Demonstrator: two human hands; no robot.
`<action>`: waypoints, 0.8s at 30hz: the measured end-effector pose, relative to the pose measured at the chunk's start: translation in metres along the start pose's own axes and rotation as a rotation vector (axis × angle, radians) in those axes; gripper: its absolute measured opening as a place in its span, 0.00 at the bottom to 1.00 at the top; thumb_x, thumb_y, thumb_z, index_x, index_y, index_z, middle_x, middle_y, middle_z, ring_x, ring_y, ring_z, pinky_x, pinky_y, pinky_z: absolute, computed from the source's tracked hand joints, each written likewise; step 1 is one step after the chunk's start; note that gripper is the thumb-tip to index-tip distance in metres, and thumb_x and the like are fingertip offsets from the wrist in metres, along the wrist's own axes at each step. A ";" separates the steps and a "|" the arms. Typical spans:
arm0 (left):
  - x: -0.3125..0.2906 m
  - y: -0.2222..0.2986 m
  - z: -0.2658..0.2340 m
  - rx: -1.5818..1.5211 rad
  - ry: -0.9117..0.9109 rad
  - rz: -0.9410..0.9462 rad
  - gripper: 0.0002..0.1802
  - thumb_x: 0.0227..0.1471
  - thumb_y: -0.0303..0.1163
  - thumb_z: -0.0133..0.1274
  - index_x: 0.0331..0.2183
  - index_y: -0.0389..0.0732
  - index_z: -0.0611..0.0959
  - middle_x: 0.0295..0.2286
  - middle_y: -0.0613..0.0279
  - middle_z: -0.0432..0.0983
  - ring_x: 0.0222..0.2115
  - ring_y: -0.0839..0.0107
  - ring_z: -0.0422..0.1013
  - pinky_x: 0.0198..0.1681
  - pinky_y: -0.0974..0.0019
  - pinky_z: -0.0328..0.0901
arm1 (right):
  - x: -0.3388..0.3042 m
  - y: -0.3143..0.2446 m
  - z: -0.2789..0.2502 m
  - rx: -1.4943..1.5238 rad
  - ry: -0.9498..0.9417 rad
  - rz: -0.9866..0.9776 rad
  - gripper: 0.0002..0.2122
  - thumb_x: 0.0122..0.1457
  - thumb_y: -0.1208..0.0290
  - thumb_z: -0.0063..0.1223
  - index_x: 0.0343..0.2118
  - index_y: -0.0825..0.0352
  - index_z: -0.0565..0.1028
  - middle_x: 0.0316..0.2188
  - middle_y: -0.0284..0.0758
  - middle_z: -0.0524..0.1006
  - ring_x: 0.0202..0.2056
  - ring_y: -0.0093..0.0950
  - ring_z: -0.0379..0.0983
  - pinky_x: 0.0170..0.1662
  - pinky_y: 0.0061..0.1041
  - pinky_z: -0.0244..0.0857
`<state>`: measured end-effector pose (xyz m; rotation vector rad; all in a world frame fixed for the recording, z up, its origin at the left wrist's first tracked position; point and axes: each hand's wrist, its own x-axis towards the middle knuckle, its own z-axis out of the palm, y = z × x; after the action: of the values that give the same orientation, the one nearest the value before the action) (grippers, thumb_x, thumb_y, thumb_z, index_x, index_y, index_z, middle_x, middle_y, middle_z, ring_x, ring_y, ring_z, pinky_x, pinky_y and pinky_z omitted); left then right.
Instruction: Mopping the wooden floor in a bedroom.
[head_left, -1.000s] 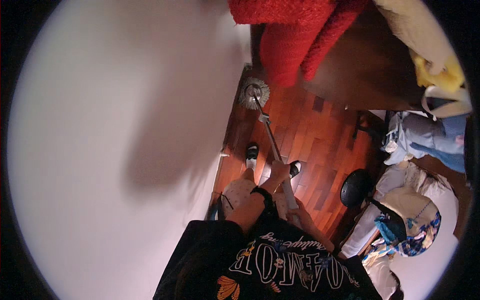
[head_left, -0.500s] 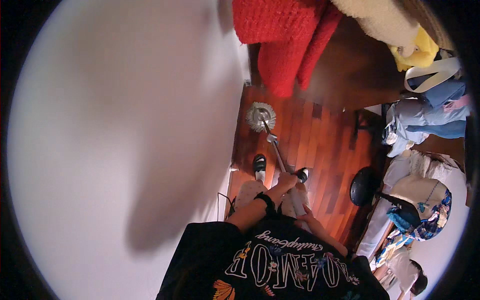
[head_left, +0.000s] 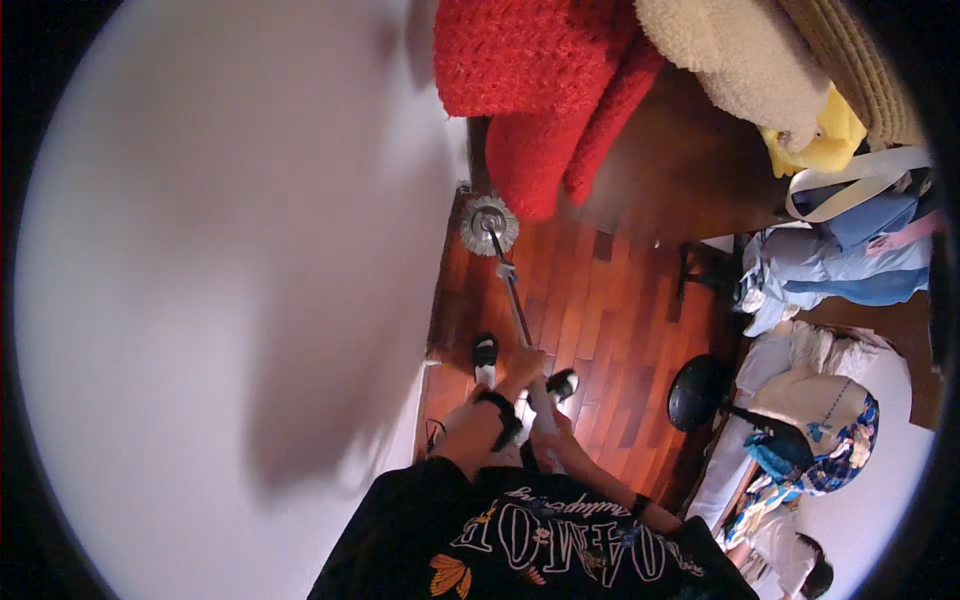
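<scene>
A spin mop (head_left: 518, 310) slants from my body toward the wall. Its round head with a pale string fringe lies on the reddish wooden floor (head_left: 610, 330), close to the wall's foot and just below a hanging red textile. Partway up the pole, my left hand (head_left: 526, 366) is wrapped round it, a black band on that wrist. Lower down and nearer my body, my right hand (head_left: 560, 442) also grips the pole, on its thicker pale section. My dark slippers (head_left: 485, 352) show on either side of the pole.
A white wall (head_left: 250, 250) rises along the left. Ahead, the red knitted textile (head_left: 540, 80) and a cream fleece (head_left: 745, 75) overhang dark wood. On the right are piled clothes (head_left: 840, 255), a round black object (head_left: 697, 392), a bed edge and another person (head_left: 795, 555).
The mop head has moved forward toward the wall corner and the red textile. Both hands have reached farther forward with the pole, and my right foot has shifted. My view has shifted slightly.
</scene>
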<state>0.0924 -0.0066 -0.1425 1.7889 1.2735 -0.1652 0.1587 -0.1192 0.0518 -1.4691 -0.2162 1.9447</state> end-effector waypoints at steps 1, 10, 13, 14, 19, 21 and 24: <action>0.010 -0.005 -0.016 0.106 0.000 0.196 0.12 0.37 0.38 0.46 0.17 0.40 0.77 0.18 0.54 0.71 0.20 0.59 0.69 0.25 0.59 0.62 | 0.004 0.001 0.001 0.062 0.058 0.057 0.27 0.40 0.83 0.44 0.45 0.59 0.51 0.15 0.36 0.63 0.12 0.25 0.60 0.11 0.21 0.54; 0.014 0.022 0.040 -0.609 0.079 -0.521 0.17 0.35 0.40 0.48 0.21 0.33 0.76 0.18 0.55 0.72 0.21 0.63 0.70 0.22 0.63 0.64 | -0.050 -0.011 -0.027 0.416 0.018 0.271 0.17 0.44 0.75 0.45 0.38 0.58 0.57 0.14 0.31 0.63 0.11 0.20 0.56 0.12 0.20 0.52; -0.010 0.042 0.090 -0.487 0.006 -0.277 0.16 0.36 0.38 0.47 0.22 0.33 0.76 0.19 0.53 0.72 0.21 0.63 0.71 0.23 0.63 0.65 | -0.092 0.026 -0.078 0.474 -0.108 0.372 0.06 0.46 0.71 0.43 0.27 0.61 0.61 0.13 0.28 0.61 0.10 0.19 0.54 0.12 0.17 0.50; -0.029 0.079 0.099 -0.263 -0.053 -0.086 0.15 0.36 0.37 0.47 0.21 0.33 0.76 0.18 0.53 0.72 0.21 0.63 0.71 0.23 0.62 0.65 | -0.104 0.039 -0.104 0.537 -0.142 0.415 0.04 0.46 0.69 0.42 0.22 0.62 0.62 0.12 0.27 0.61 0.10 0.18 0.53 0.13 0.16 0.50; -0.060 0.068 0.170 -0.426 -0.166 -0.204 0.10 0.32 0.34 0.51 0.16 0.36 0.75 0.14 0.54 0.71 0.15 0.61 0.69 0.16 0.62 0.63 | -0.122 0.091 -0.142 0.161 -0.170 0.350 0.06 0.45 0.73 0.42 0.27 0.68 0.63 0.15 0.31 0.65 0.12 0.21 0.59 0.15 0.18 0.54; -0.077 0.078 0.188 -0.374 -0.106 -0.063 0.09 0.35 0.33 0.48 0.15 0.36 0.75 0.14 0.54 0.71 0.15 0.61 0.69 0.17 0.61 0.63 | -0.129 0.102 -0.147 0.099 -0.105 0.251 0.10 0.44 0.76 0.42 0.32 0.69 0.62 0.17 0.33 0.67 0.13 0.22 0.60 0.16 0.19 0.56; -0.090 0.110 0.172 -0.689 -0.170 -0.249 0.13 0.30 0.36 0.54 0.19 0.37 0.75 0.15 0.53 0.70 0.19 0.61 0.69 0.19 0.61 0.63 | -0.127 0.112 -0.150 0.013 0.047 0.095 0.19 0.43 0.80 0.43 0.41 0.69 0.57 0.19 0.35 0.67 0.14 0.24 0.61 0.17 0.21 0.58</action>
<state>0.2036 -0.1992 -0.1270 1.0097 1.2315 -0.0092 0.2643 -0.3191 0.0428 -1.5401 -0.1142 1.9795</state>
